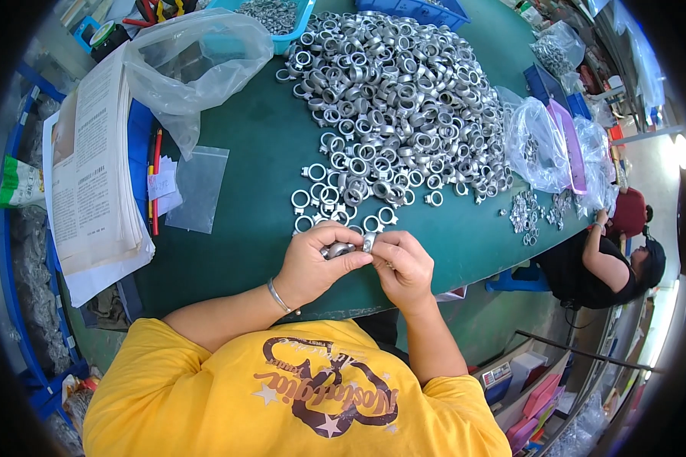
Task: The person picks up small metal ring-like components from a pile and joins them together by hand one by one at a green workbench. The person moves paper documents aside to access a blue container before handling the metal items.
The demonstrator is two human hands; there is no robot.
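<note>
Metal rings (340,249) sit in the curl of the left hand (315,257), whose fingers are closed around them, while one upright ring (369,242) stands between the fingertips of both hands, above the near edge of the green table (236,263). The right hand (405,268) has its thumb and forefinger pinched together at that ring; whether it also hides a smaller part cannot be told. Judging by how things lie, only these few pieces are being handled. A large heap (411,91) of similar rings fills the far middle of the table, and a looser scatter of rings (300,199) reaches toward the hands. Whether the heap is finished or waiting cannot be told, since no clear divide separates handled pieces from unhandled ones; the amount left therefore stays uncertain. Small metal parts (526,215) lie in a separate patch to the right, well apart from both hands.
</note>
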